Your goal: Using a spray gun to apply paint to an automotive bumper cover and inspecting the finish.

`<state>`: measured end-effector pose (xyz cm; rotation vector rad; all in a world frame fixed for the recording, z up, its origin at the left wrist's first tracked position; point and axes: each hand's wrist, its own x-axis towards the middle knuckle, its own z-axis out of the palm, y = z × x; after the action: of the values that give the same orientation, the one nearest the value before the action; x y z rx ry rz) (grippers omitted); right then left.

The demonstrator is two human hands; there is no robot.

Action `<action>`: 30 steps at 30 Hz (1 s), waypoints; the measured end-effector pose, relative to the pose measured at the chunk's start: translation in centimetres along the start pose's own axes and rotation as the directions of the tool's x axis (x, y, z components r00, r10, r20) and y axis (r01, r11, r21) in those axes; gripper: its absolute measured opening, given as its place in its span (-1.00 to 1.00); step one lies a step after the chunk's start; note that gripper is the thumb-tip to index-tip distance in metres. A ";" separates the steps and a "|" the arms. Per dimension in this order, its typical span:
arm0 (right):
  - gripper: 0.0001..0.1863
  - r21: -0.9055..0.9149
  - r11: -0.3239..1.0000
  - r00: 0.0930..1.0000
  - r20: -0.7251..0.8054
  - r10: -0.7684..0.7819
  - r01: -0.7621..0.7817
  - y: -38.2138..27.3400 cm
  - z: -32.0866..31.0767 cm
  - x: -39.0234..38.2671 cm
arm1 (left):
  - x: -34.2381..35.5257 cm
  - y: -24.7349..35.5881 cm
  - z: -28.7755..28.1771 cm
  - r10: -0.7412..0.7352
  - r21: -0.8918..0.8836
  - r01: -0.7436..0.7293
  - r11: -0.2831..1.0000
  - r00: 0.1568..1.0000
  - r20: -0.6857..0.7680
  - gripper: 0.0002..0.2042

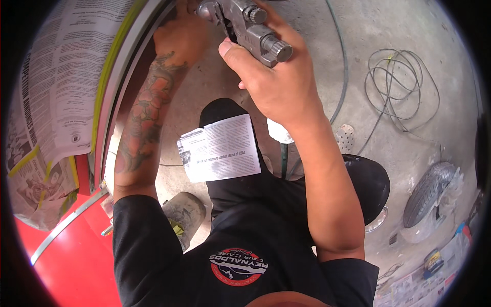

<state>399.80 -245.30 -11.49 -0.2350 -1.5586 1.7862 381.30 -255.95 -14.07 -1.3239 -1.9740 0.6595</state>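
Concrete floor (388, 30); right hand (279, 84) clamped on spray gun (250, 28), left hand (179, 38) grip unclear against red panel (71, 256)

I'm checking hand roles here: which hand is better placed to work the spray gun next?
Probably the right hand: it already grips the metal spray gun. The left hand rests by the masked car panel.

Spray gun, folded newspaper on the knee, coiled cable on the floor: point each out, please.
spray gun (253, 28), head view, on its metal body.
folded newspaper (220, 148), head view, middle of the printed sheet.
coiled cable (401, 84), head view, on the loops.
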 end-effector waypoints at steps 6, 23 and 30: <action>-0.52 0.054 0.969 0.968 0.090 0.236 -0.241 1.5 -0.1 0.3 | 0.6 -0.6 -3.1 -0.134 -0.097 0.249 0.964 0.764 0.631 -0.63; -0.50 0.097 0.983 0.988 0.045 0.150 -0.153 1.4 -1.1 -0.1 | -1.8 -1.6 -2.1 -0.073 -0.030 0.084 0.996 0.963 0.259 -0.85; -0.52 0.027 0.987 0.986 0.060 0.156 -0.157 -0.7 -1.7 0.1 | -3.9 -2.7 -6.0 -0.050 -0.066 0.127 0.990 0.739 0.672 -0.84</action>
<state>400.97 -243.93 -11.20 -0.3005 -1.5881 1.9531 385.33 -260.31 -9.18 -1.1243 -2.6613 1.1144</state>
